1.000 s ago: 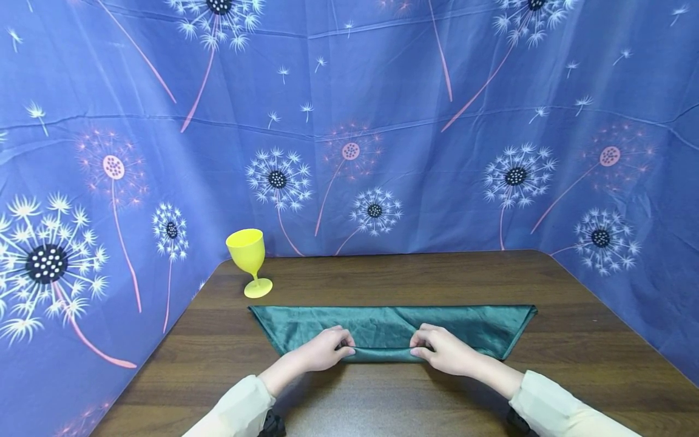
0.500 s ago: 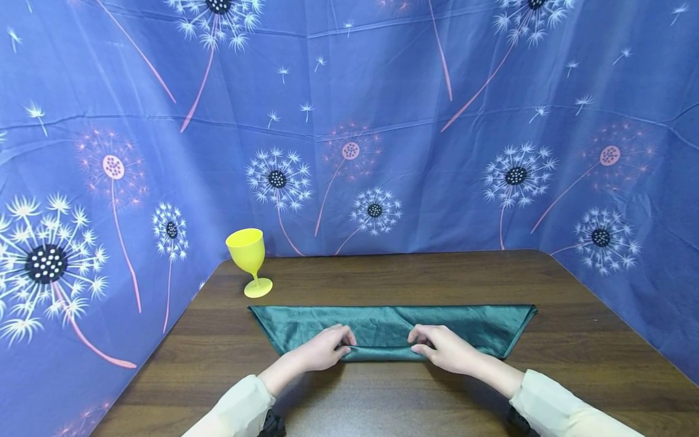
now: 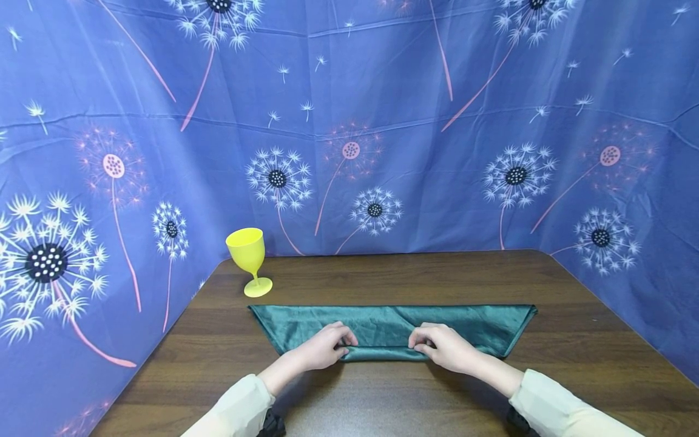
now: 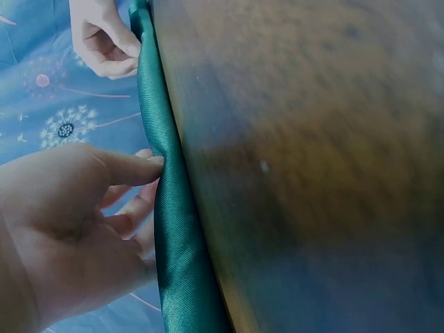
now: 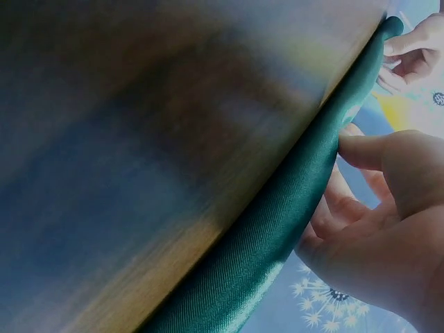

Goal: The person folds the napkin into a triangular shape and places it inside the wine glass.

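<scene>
A dark green satin cloth [image 3: 382,328] lies across the table, its near edge turned up into a narrow roll. My left hand [image 3: 322,349] pinches that roll left of its middle, while my right hand [image 3: 449,350] pinches it a little to the right. In the left wrist view, the thumb of the left hand [image 4: 69,215] presses on the rolled edge, with the other fingers bent behind it. The right wrist view has the right hand [image 5: 395,222] with its thumb on the roll [image 5: 277,229] in much the same way; its fingertips are partly hidden by the cloth.
A yellow plastic goblet [image 3: 247,252] stands upright at the back left of the brown wooden table [image 3: 349,400], beyond the cloth. Blue fabric printed with dandelions [image 3: 415,152] hangs behind the table and along both sides.
Both hands' fingertips have shifted very slightly inward along the rolled edge. The cloth's near edge sits a touch farther from me; its far edge and the goblet stay put.
</scene>
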The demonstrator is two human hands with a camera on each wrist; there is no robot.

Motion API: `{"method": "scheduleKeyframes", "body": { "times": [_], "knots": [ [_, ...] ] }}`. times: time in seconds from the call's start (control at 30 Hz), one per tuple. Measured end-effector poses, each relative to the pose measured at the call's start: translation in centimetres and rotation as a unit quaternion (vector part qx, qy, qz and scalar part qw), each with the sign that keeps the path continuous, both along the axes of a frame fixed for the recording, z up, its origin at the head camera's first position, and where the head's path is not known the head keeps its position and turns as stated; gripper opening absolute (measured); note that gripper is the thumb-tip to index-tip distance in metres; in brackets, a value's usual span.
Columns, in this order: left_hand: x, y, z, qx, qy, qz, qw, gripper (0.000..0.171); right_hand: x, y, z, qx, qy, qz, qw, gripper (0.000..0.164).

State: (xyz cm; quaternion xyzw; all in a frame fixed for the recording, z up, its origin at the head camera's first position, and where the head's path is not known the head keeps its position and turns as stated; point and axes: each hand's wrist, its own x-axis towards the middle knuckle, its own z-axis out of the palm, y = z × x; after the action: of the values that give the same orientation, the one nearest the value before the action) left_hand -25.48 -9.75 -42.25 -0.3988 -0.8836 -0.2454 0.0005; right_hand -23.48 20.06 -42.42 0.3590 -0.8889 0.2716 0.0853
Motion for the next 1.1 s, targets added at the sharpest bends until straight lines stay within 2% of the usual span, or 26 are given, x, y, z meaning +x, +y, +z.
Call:
{"method": "scheduleKeyframes", "body": {
  "times": [0.17,0.43,0.63,0.9,1.1],
  "knots": [
    [-0.12,-0.09,0.04,0.024,0.001,0.001,0.9997,0.019,-0.05,-0.04,0.18,0.005,-0.022,-0.007,1.0,0.014],
    [-0.3,-0.02,-0.03,0.033,-0.005,0.003,0.9994,0.018,-0.21,-0.08,0.29,0.011,-0.01,-0.004,1.0,0.014],
    [-0.18,-0.07,0.0,0.036,-0.024,-0.001,0.9991,0.01,-0.21,0.09,-0.02,0.005,-0.028,0.0,1.0,0.01],
    [-0.14,-0.19,-0.11,0.025,-0.026,-0.008,0.9993,0.021,-0.23,0.21,-0.07,0.016,-0.027,0.002,0.999,0.019],
    [-0.15,-0.2,-0.2,0.02,-0.029,-0.011,0.9993,0.023,-0.18,0.27,0.16,0.015,-0.036,0.005,0.999,0.022]
  ]
}}
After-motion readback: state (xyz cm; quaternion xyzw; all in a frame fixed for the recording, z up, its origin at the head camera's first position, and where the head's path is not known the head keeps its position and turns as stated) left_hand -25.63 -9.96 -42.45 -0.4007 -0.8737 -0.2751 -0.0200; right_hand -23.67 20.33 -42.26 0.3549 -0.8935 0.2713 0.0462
